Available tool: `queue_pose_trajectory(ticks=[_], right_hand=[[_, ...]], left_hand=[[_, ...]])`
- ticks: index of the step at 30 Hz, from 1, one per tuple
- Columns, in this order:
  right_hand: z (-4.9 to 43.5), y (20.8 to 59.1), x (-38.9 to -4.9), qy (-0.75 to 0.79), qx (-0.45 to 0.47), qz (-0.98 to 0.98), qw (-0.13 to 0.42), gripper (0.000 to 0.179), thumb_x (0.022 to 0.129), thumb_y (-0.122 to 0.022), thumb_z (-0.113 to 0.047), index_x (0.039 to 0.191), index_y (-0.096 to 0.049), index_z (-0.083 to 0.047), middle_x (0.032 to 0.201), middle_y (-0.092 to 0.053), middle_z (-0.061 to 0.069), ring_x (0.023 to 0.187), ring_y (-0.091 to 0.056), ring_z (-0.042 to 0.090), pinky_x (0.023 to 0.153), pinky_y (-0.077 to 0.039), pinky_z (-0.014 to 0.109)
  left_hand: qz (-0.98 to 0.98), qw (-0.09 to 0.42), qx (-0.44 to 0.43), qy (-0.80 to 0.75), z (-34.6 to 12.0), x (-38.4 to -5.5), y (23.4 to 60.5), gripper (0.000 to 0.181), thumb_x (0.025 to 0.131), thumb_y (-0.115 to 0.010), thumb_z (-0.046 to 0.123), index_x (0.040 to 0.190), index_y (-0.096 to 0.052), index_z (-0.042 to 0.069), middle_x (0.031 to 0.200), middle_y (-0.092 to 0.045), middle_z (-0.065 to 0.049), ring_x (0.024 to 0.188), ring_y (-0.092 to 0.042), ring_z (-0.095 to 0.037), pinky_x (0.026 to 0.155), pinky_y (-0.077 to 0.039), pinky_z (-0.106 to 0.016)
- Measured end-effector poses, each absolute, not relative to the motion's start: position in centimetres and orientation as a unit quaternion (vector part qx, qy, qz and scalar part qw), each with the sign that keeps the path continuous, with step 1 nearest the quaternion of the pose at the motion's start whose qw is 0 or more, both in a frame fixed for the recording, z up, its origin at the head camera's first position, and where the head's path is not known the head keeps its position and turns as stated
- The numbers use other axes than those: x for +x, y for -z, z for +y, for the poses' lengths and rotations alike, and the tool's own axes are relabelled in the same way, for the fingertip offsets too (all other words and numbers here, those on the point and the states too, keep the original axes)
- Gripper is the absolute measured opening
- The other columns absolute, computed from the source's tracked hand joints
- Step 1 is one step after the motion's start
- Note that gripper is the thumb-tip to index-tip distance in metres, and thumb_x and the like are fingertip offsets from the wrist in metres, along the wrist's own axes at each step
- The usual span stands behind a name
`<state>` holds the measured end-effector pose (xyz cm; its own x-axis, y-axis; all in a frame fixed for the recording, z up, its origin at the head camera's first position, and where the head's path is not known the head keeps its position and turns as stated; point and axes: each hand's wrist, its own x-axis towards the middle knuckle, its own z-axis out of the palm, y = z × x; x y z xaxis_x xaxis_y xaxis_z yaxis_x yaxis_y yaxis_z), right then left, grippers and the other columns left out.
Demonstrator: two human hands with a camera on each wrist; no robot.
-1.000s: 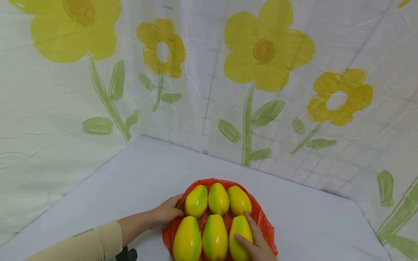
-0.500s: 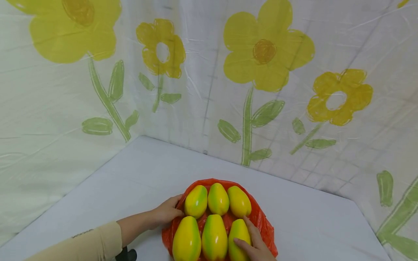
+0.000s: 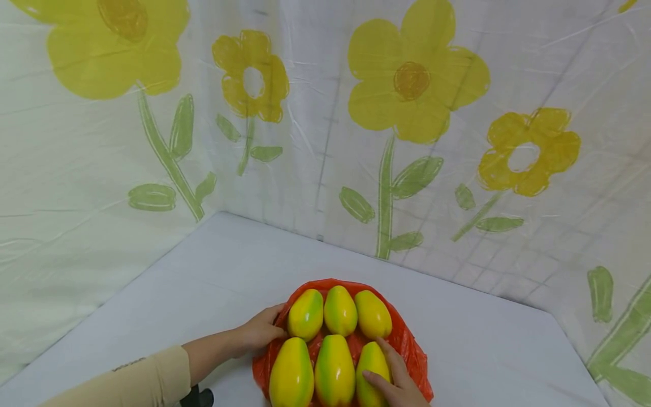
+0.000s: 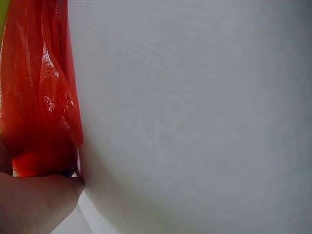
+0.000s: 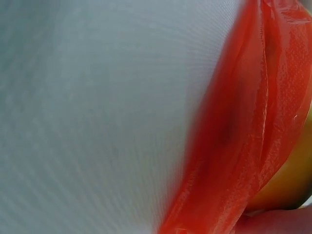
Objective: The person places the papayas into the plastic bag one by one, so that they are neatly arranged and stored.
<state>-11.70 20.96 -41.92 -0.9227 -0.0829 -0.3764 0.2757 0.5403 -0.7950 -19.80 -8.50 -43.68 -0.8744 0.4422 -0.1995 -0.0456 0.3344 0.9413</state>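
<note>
Two rows of yellow-green papayas, three in each row, lie in a red plastic bag (image 3: 409, 339) spread open on the table. At the bag's left side, my left hand (image 3: 258, 329) grips its edge; the red plastic (image 4: 36, 87) runs up from the fingers in the left wrist view. My right hand (image 3: 399, 379) holds the front right papaya (image 3: 372, 367), its thumb on the near left side and a finger along the far right. In the right wrist view, red plastic (image 5: 239, 122) covers most of that fruit, and only a sliver of the hand shows.
The white table (image 3: 213, 265) extends behind the bag and to both sides. Flower-printed sheeting (image 3: 315, 141) hangs along the table's back and left edges. A small black object (image 3: 198, 397) lies beneath the left forearm, partly cut off by the frame.
The front right papaya and my right hand's fingers have shifted slightly toward the front since one second ago. My left hand and the other papayas stay where they were.
</note>
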Motion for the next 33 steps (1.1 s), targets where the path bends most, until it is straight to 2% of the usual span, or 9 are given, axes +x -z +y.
queue_pose_trajectory(ticks=[6,10,15,22,26,30,33], right_hand=[[21.1,41.8,-11.8,0.485,0.071,0.850,0.192,0.101,0.072,-0.062,-0.065,0.149,-0.016,-0.017,0.148,-0.019,0.022,0.110,-0.037,0.038,0.084,-0.052,0.050],[21.4,41.8,-11.9,0.497,0.068,0.843,0.193,0.095,0.076,-0.061,-0.060,0.148,-0.017,-0.017,0.145,-0.023,0.021,0.108,-0.039,0.036,0.081,-0.052,0.045],[21.8,41.6,-11.9,0.504,0.054,0.841,0.186,0.085,0.082,-0.060,-0.051,0.147,-0.019,-0.015,0.140,-0.027,0.021,0.108,-0.040,0.035,0.082,-0.051,0.044],[22.1,41.0,-12.0,0.504,0.061,0.842,0.181,0.083,0.081,-0.061,-0.051,0.145,-0.021,-0.017,0.139,-0.030,0.020,0.108,-0.042,0.035,0.083,-0.052,0.046],[22.3,40.5,-12.1,0.503,0.067,0.847,0.157,0.079,0.082,-0.061,-0.049,0.144,-0.025,-0.017,0.144,-0.027,0.020,0.115,-0.039,0.039,0.091,-0.046,0.058],[22.8,39.8,-12.4,0.506,0.065,0.850,0.132,0.074,0.085,-0.059,-0.045,0.144,-0.025,-0.016,0.149,-0.014,0.023,0.124,-0.032,0.046,0.092,-0.043,0.063],[23.5,38.9,-12.9,0.496,0.067,0.857,0.120,0.074,0.086,-0.057,-0.044,0.145,-0.021,-0.017,0.152,-0.002,0.024,0.129,-0.024,0.051,0.095,-0.039,0.065]], left_hand=[[0.784,0.217,0.129,-0.568,-8.5,-19.8,43.7,0.055,0.081,-0.057,0.004,0.134,-0.041,0.004,0.123,-0.054,-0.010,0.101,-0.051,-0.021,0.093,-0.050,-0.046],[0.783,0.216,0.132,-0.568,-8.5,-19.8,43.7,0.055,0.082,-0.057,0.004,0.134,-0.041,0.003,0.123,-0.054,-0.010,0.101,-0.051,-0.021,0.093,-0.050,-0.046],[0.784,0.216,0.132,-0.567,-8.4,-19.7,43.6,0.055,0.082,-0.057,0.005,0.134,-0.041,0.003,0.123,-0.054,-0.010,0.102,-0.051,-0.021,0.093,-0.050,-0.047],[0.784,0.216,0.133,-0.567,-8.4,-20.0,43.7,0.055,0.082,-0.057,0.005,0.135,-0.041,0.004,0.124,-0.054,-0.011,0.102,-0.051,-0.021,0.093,-0.050,-0.046],[0.780,0.218,0.131,-0.571,-8.5,-20.2,43.9,0.057,0.083,-0.057,0.006,0.137,-0.040,0.006,0.128,-0.052,-0.011,0.105,-0.051,-0.022,0.093,-0.050,-0.047],[0.773,0.226,0.129,-0.578,-8.9,-20.4,44.0,0.059,0.084,-0.058,0.008,0.140,-0.038,0.008,0.135,-0.049,-0.013,0.113,-0.049,-0.025,0.094,-0.048,-0.048],[0.778,0.224,0.124,-0.574,-9.2,-20.5,43.8,0.063,0.086,-0.058,0.012,0.144,-0.033,0.007,0.141,-0.043,-0.016,0.125,-0.043,-0.033,0.101,-0.041,-0.052]])
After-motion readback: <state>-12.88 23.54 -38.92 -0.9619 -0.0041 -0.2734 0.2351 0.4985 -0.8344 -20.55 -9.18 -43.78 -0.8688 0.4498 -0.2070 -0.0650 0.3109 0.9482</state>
